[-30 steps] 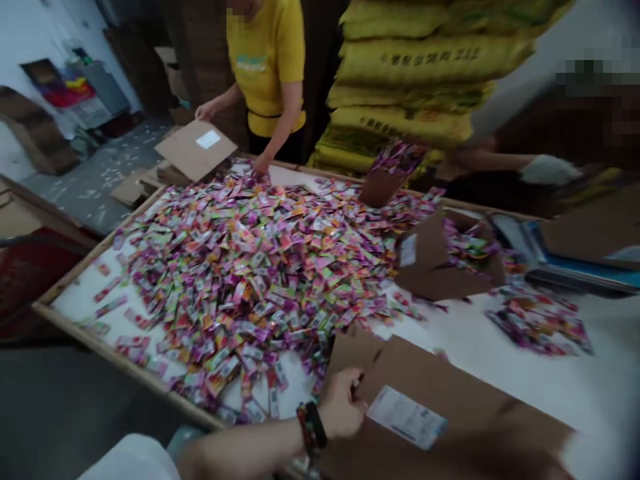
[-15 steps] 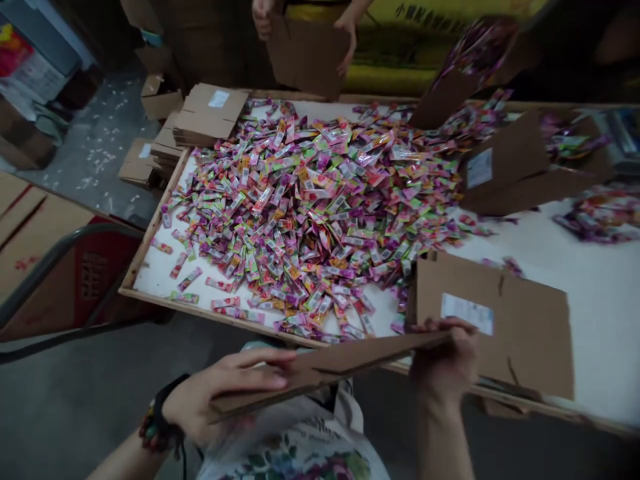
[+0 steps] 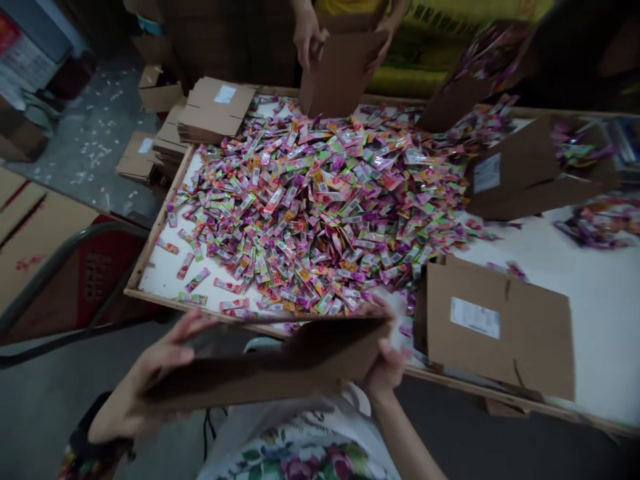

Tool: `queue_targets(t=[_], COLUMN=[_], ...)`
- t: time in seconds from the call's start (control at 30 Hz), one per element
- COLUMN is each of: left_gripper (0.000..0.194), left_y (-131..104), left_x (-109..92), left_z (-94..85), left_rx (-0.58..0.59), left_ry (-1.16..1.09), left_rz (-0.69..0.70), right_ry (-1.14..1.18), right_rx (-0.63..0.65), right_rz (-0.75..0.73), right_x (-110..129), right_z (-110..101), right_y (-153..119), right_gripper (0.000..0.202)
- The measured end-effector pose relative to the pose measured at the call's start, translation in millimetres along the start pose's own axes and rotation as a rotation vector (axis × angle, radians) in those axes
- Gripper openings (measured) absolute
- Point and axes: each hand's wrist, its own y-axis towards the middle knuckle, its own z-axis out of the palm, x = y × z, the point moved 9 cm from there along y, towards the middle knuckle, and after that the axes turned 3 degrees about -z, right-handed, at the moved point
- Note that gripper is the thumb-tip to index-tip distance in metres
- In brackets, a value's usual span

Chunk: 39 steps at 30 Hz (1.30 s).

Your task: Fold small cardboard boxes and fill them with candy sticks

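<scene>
A partly unfolded cardboard box [image 3: 250,383] is held low in front of my body, its dark inside showing. At its left end my left hand [image 3: 155,373] holds it, with fingers and thumb apart at the upper edge; part of the hand is behind the cardboard. My right hand [image 3: 385,363] grips the right end, slightly blurred. Just beyond the box lies a large heap of small wrapped sachets [image 3: 320,220] in pink, purple, green and orange. To the right, flattened boxes [image 3: 465,347] with a white label lie on the table.
Behind the table another person's hands [image 3: 307,33] hold an opened box [image 3: 340,73]. Filled boxes [image 3: 515,173] stand at the right. Flat cardboard stacks [image 3: 217,110] sit at the far left corner. A wooden rim [image 3: 160,237] edges the white table [image 3: 605,320]. A cart handle [image 3: 65,253] is at left.
The flat cardboard in my hands has spread into an opening box and come nearer. My left hand moved left, my right hand left too. The other person's box has opened and moved right.
</scene>
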Motion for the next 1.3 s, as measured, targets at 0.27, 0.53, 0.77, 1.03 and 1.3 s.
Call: queue_targets(t=[0.27, 0.53, 0.77, 1.03, 1.3], left_gripper=[0.095, 0.035, 0.015, 0.054, 0.105], left_y=[42.2, 62.8, 88.1, 42.9, 86.4], left_x=[119.1, 83.6, 117.7, 127.3, 90.6], left_z=[1.7, 47.6, 32.8, 3.1, 68.5], left_rx=[-0.227, 0.139, -0.462, -0.939, 0.189], left_ry=[0.245, 0.472, 0.752, -0.024, 0.752], left_rz=[-0.162, 0.114, -0.035, 0.135, 0.343], right_ry=[-0.374, -0.315, -0.743, -0.786, -0.833], right_rx=[0.879, 0.457, 1.398, 1.625, 1.604], right_rz=[-0.194, 0.316, -0.182, -0.286, -0.465], right_x=[-93.7, -163.0, -74.9, -59.3, -101.5], right_z=[166.5, 115.1, 179.6, 187.5, 165.2], right_y=[-56.1, 26.0, 22.0, -36.3, -52.6], right_gripper=[0.082, 0.085, 0.094, 0.103, 0.086])
